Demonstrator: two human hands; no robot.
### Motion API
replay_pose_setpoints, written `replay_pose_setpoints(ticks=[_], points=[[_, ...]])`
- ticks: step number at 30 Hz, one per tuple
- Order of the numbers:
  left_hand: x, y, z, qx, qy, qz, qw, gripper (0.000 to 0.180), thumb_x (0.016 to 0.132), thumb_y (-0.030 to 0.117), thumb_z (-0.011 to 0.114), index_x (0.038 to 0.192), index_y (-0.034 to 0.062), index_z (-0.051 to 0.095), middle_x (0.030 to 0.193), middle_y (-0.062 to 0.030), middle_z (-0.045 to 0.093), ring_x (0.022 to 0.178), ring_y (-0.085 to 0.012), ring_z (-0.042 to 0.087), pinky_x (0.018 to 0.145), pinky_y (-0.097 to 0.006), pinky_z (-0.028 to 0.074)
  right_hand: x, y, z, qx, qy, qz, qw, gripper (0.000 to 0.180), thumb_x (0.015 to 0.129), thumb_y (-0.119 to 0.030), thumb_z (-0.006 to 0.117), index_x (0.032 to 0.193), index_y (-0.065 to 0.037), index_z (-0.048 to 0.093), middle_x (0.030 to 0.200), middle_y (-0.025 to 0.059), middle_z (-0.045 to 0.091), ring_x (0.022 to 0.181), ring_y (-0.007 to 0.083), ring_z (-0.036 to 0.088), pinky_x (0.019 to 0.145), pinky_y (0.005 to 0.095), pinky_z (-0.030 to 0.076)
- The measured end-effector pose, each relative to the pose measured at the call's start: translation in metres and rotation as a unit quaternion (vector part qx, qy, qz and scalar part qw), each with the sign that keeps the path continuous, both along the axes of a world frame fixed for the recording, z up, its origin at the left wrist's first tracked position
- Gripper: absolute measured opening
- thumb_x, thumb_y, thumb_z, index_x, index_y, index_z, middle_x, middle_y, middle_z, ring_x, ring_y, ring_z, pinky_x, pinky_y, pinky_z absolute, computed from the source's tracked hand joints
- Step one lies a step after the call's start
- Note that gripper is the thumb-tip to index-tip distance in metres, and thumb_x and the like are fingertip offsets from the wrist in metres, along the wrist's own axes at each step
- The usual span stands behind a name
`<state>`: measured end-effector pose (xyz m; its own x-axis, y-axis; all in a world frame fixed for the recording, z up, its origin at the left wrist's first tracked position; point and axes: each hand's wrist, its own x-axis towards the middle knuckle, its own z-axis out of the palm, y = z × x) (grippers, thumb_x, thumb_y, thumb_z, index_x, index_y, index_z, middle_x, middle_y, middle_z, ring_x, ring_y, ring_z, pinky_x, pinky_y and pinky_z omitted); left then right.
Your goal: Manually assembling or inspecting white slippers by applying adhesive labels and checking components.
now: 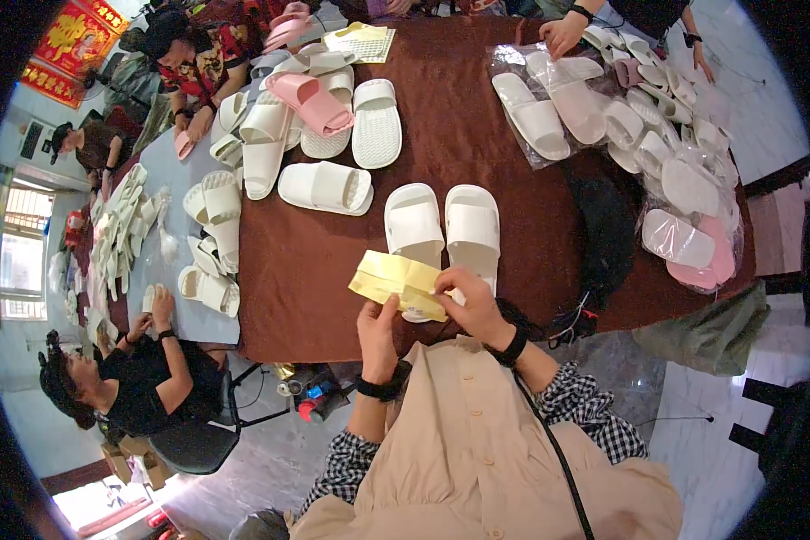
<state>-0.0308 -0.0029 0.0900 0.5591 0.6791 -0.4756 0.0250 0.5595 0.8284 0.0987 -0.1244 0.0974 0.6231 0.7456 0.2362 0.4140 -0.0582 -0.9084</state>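
Both my hands hold a creased yellow paper sheet (391, 273) in front of my body, over the near side of the table. My left hand (380, 335) pinches its lower edge from below. At the sheet's right end, the thumb and fingers of my right hand (473, 309) are closed on it. Just beyond lie a white left slide slipper (414, 221) and a white right slide slipper (473, 218), side by side with toes pointing away. The sheet and my hands hide part of the left slipper's heel.
A brown cloth (297, 279) covers the table. Several white slippers and a pink slipper (310, 103) lie at the far left. Bagged slippers (688, 184) are heaped on the right, beside a black cloth item (600, 238). Co-workers sit at the left; another person's hand (562, 34) reaches in at far right.
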Motion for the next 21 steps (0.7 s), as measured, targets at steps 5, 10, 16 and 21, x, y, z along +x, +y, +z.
replay_pose_setpoints(ticks=[5,10,16,21], points=[[-0.013,0.023,-0.013,0.119,-0.045,0.061,0.99,0.038,0.088,-0.002,0.053,0.125,-0.0017,0.046,0.116,-0.0092,0.058,0.101,-0.0182,0.058,0.089,-0.031,0.046,0.032,-0.027,-0.013,-0.048,0.073,-0.101,0.991,0.014,0.079,-0.005,0.065,0.09,-0.001,0.058,0.087,0.0126,0.063,0.081,0.0233,0.063,0.072,0.0331,0.049],[-0.032,0.042,-0.016,0.242,0.035,0.084,0.966,0.035,0.086,-0.005,0.047,0.12,-0.0001,0.05,0.105,-0.005,0.06,0.096,-0.0175,0.058,0.087,-0.03,0.046,0.057,-0.052,-0.036,-0.119,0.105,-0.098,0.982,0.015,0.081,-0.007,0.064,0.092,0.001,0.058,0.085,0.0119,0.064,0.081,0.0218,0.064,0.071,0.0319,0.049],[-0.026,0.038,-0.013,0.494,0.195,-0.15,0.834,0.02,0.081,-0.003,0.045,0.096,-0.0007,0.059,0.09,-0.0167,0.062,0.085,-0.0301,0.062,0.077,-0.038,0.048,0.064,-0.059,-0.057,-0.187,0.024,-0.036,0.981,0.014,0.081,-0.01,0.061,0.091,0.0,0.058,0.09,0.0173,0.063,0.085,0.0333,0.062,0.074,0.0389,0.049],[-0.004,0.022,-0.024,0.598,0.14,-0.319,0.722,0.029,0.08,0.005,0.055,0.108,0.005,0.058,0.092,-0.0151,0.063,0.086,-0.0331,0.062,0.077,-0.042,0.049,0.064,-0.051,-0.061,-0.222,-0.084,0.023,0.971,0.014,0.084,-0.01,0.057,0.095,-0.002,0.055,0.094,0.018,0.061,0.09,0.0372,0.06,0.075,0.0445,0.049]])
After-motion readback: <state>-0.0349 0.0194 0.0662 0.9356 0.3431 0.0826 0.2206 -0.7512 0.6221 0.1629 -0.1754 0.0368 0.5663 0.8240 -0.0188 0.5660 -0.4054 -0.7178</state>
